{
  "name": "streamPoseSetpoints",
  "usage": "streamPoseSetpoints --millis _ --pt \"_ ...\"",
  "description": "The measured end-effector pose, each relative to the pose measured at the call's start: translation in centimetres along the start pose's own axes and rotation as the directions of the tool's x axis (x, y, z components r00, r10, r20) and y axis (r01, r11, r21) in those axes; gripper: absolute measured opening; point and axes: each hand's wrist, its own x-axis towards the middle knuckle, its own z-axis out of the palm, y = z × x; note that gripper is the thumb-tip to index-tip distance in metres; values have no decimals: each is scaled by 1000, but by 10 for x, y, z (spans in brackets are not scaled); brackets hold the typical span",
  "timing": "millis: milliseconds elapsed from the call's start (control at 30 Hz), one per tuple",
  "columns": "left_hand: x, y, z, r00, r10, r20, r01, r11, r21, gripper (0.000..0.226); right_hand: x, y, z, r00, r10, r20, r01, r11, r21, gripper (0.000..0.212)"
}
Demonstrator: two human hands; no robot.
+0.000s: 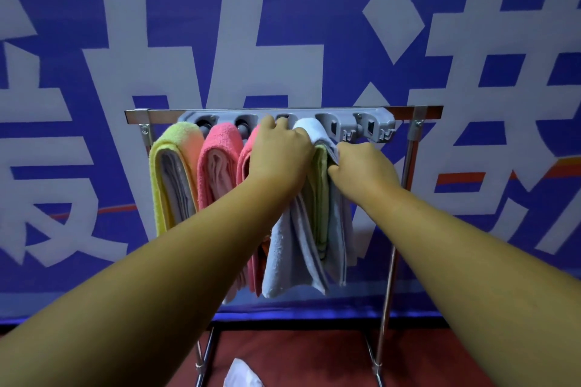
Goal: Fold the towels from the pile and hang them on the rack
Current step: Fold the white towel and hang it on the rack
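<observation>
A blue banner (314, 25) filled the far wall behind the metal rack (412, 148). A yellow towel (176, 151) and a pink towel (220, 151) hung at its left. The pale blue towel (292, 254) hung mid-rack. The left hand (279, 151) curled over its top fold by the grey holder strip (345, 122). The right hand (361, 170) pinched its right edge.
</observation>
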Motion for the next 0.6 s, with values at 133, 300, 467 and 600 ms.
streamPoseSetpoints --millis 133,300,467,600 --pt "-9 7 7 999 46 21 -47 998 44 29 -6 2 16 999 37 34 -41 992 117 9" --pt "-22 21 23 972 -209 109 236 868 -436 40 -12 7 33 981 121 155 -158 952 260 6" --pt "-37 36 53 892 -305 334 447 478 -756 17 -16 10 45 942 149 302 -288 821 493 28" --pt "-49 48 79 836 -270 477 540 254 -803 32 -20 12 53 873 73 481 -411 641 648 51"
